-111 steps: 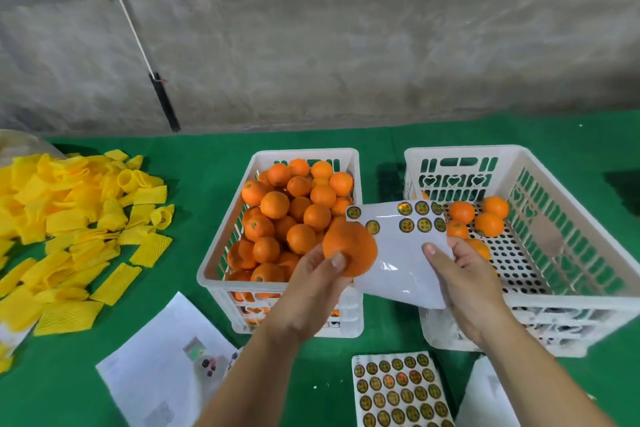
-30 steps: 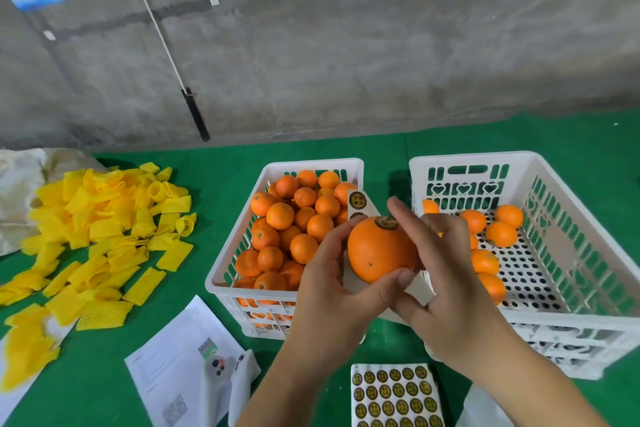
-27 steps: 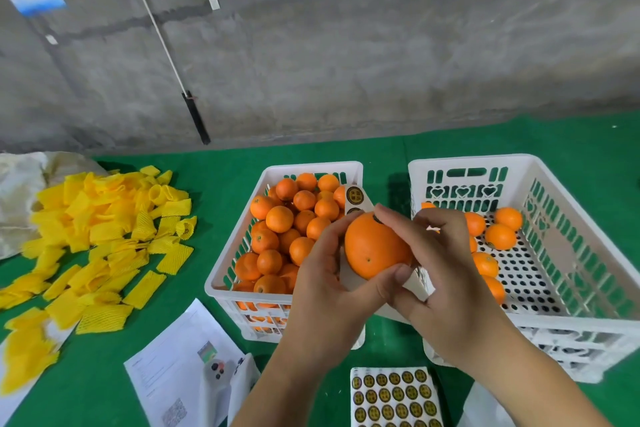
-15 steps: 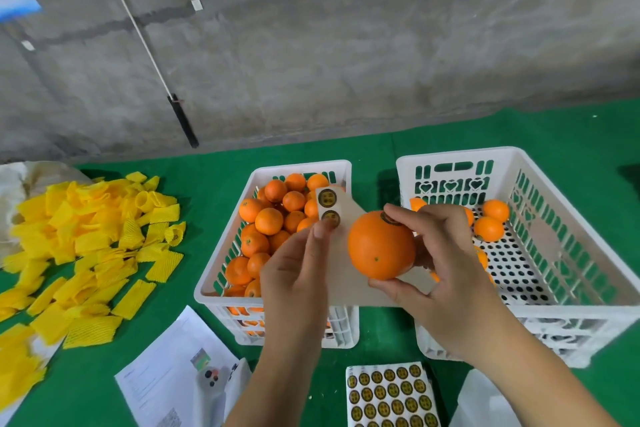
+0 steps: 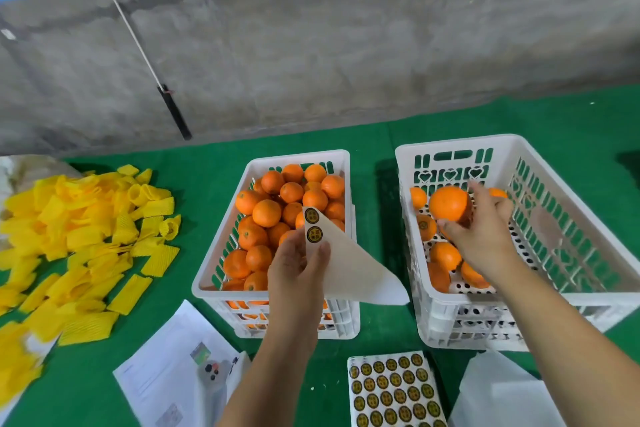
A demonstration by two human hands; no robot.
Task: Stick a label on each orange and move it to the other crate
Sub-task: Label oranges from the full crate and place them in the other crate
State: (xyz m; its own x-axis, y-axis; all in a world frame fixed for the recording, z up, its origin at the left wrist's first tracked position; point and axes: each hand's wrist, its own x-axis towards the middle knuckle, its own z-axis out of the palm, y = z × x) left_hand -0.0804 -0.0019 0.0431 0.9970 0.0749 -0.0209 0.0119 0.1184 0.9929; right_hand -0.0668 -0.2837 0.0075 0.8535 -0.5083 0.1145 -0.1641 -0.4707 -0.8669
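A soft green cloth (image 5: 104, 374) covers the table, and on it stand two white plastic crates with holes in their sides, the left crate (image 5: 221, 274) piled with round, bumpy oranges. My right hand (image 5: 479, 236) curls around one big round orange (image 5: 449, 203) just over the right crate (image 5: 568, 184), which has a few oranges on its dotted floor. My left hand (image 5: 298, 270) pinches a smooth white sticker sheet (image 5: 349, 267) with two little round labels (image 5: 312, 225) left.

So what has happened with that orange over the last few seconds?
The right hand took the orange from the left hand, after a label went on it, and carried it rightward over the right crate, where it still grips it. The left hand took over the nearly used sticker sheet. The full left crate, the yellow foam nets and the full sticker sheet stayed put.
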